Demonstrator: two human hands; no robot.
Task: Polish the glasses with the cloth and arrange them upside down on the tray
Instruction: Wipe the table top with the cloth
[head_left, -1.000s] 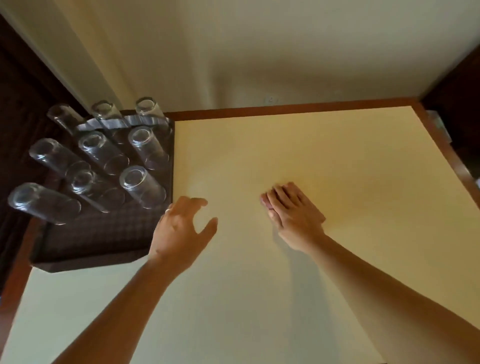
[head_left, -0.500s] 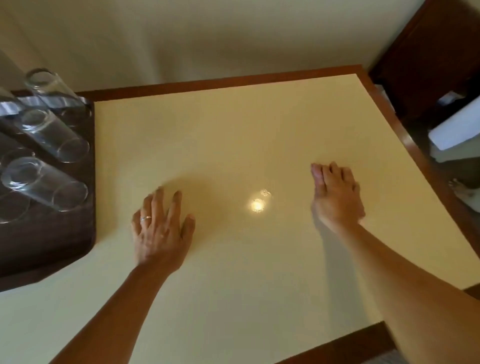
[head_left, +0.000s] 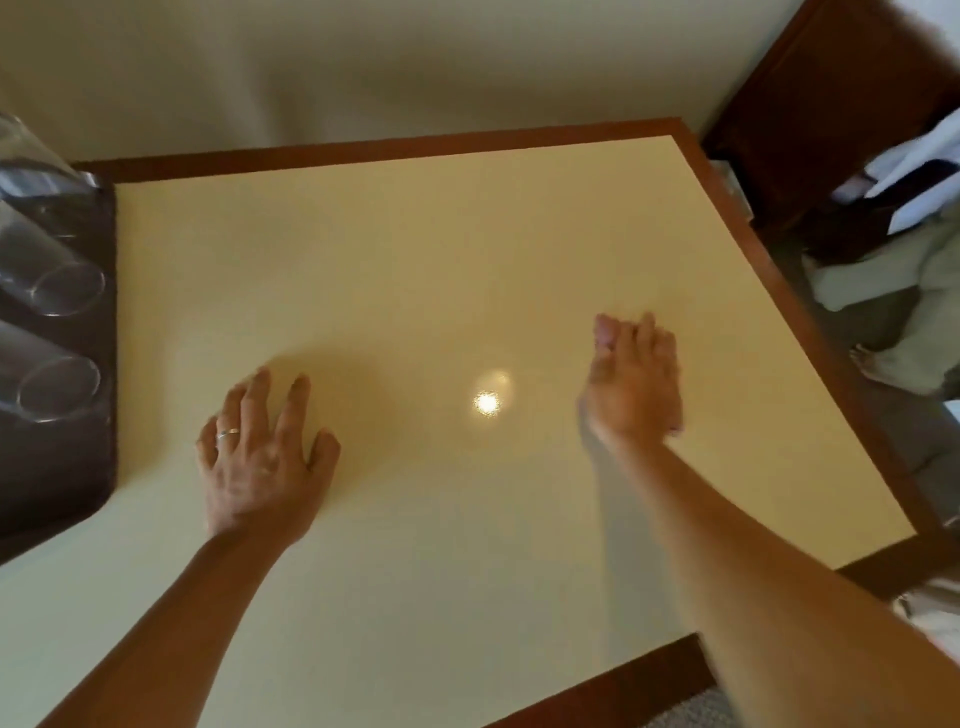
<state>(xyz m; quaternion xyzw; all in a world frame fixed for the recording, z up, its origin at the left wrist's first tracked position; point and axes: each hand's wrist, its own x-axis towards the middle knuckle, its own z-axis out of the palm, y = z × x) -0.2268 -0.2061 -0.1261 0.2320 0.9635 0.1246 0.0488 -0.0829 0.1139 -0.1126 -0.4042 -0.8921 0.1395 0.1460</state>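
left hand (head_left: 262, 457) flat on table (head_left: 415, 260) | right hand (head_left: 636, 384) empty | glasses (head_left: 52, 280) on tray (head_left: 78, 467)

The view swings right compared with a second ago: the tray (head_left: 78, 467) slides to the left edge, and only a few glasses (head_left: 52, 283) remain in sight. The left hand (head_left: 260, 457), earlier raised and curled beside the tray, now lies flat on the counter (head_left: 415, 260). The right hand (head_left: 634, 384) sits further right, blurred.

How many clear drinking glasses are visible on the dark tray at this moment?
3, all cut by the left frame edge on the dark tray: clear drinking glass nearest, one in the middle, one at the far corner. More may lie outside the view.
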